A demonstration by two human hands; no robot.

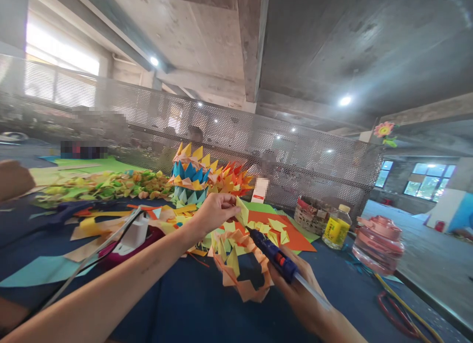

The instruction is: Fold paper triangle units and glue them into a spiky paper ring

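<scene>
My left hand (220,211) pinches a folded pale yellow paper piece (242,212) by its edge. In my right hand (301,284) is a dark blue glue gun (275,254) with a clear glue stick out of its back; its black tip is close to the lower edge of the yellow piece. Whether the tip touches the paper I cannot tell. Below lies a ring of peach folded paper pieces (247,290), with a few yellow pieces standing on its left side. Loose yellow folded pieces (275,229) rest on an orange sheet (301,239) behind the glue gun.
Layered folded-paper shapes (190,178) stand at the back, beside a heap of green and yellow pieces (121,184). A magenta power strip (148,244) with a white plug and cables lies left. On the right are a yellow-labelled bottle (337,227), a pink jug (379,244) and red-handled scissors (395,313).
</scene>
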